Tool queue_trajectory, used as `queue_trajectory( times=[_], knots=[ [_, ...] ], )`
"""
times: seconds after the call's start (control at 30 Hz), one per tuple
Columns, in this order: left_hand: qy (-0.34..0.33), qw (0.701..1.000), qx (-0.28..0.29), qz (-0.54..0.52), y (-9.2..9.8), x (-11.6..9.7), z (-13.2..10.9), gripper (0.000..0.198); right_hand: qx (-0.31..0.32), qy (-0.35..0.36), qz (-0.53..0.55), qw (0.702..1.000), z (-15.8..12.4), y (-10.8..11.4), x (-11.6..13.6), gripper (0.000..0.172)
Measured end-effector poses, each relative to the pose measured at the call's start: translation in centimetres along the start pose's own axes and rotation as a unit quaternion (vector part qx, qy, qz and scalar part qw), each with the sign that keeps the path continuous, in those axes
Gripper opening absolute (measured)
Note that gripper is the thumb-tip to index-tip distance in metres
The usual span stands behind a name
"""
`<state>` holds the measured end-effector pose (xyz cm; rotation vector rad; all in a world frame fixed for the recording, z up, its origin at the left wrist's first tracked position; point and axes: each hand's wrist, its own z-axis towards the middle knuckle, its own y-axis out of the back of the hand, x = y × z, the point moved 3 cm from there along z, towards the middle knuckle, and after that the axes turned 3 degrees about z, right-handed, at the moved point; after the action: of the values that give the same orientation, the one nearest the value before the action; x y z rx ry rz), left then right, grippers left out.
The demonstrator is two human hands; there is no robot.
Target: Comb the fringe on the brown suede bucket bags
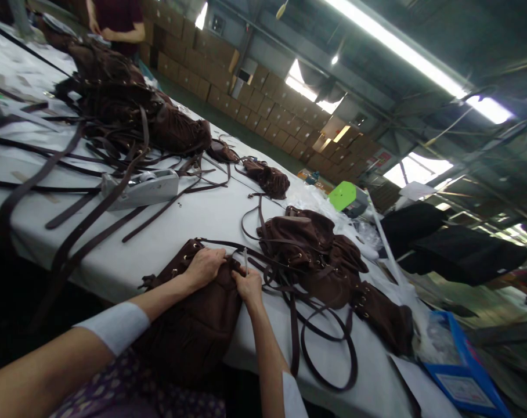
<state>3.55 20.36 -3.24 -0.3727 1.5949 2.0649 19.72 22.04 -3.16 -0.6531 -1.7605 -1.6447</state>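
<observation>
A dark brown suede bag (pixel 194 325) hangs over the near edge of the white table (pixel 202 215). My left hand (pixel 205 266) lies closed on the bag's top rim, gripping the suede. My right hand (pixel 249 285) is pinched at the rim beside it and holds a thin white stick-like tool (pixel 245 259) upright. Brown straps (pixel 307 325) loop out from the bag to the right across the table.
More brown bags (pixel 316 249) lie to the right, and a large heap (pixel 128 104) with long straps lies at the far left. A grey tape dispenser (pixel 141 187) sits mid-table. A blue box (pixel 459 366) rests at the right end. A person (pixel 118 20) stands far back.
</observation>
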Motion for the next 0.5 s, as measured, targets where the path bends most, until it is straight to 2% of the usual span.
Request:
queue_trajectory(
  times=[0.13, 0.17, 0.27, 0.3, 0.33, 0.43, 0.5],
  knots=[
    [0.009, 0.996, 0.001, -0.088, -0.6, -0.3, 1.3, 0.022, -0.051, 0.05, -0.044, 0.996, -0.4, 1.4, 1.6, 0.023],
    [0.0, 0.992, 0.018, -0.129, -0.6, -0.4, 1.4, 0.032, -0.052, 0.063, -0.051, 0.995, -0.5, 1.8, 2.2, 0.024],
    [-0.06, 0.962, 0.09, -0.251, -0.5, -0.8, 0.8, 0.077, -0.034, 0.098, -0.058, 0.993, -1.3, 2.7, 4.3, 0.022],
    [-0.085, 0.952, 0.111, -0.273, -0.3, -1.0, 0.4, 0.082, -0.025, 0.108, -0.056, 0.992, -1.9, 2.8, 5.1, 0.021],
    [-0.106, 0.946, 0.123, -0.281, 0.0, -1.1, 0.0, 0.078, -0.014, 0.118, -0.052, 0.992, -2.7, 2.9, 5.8, 0.019],
    [-0.161, 0.934, 0.157, -0.278, 0.8, -1.8, -1.3, 0.04, 0.039, 0.159, -0.033, 0.986, -6.0, 2.8, 7.6, 0.015],
    [-0.192, 0.935, 0.162, -0.252, 1.3, -2.3, -2.2, 0.028, 0.072, 0.197, -0.009, 0.978, -8.7, 2.9, 8.1, 0.019]
  ],
)
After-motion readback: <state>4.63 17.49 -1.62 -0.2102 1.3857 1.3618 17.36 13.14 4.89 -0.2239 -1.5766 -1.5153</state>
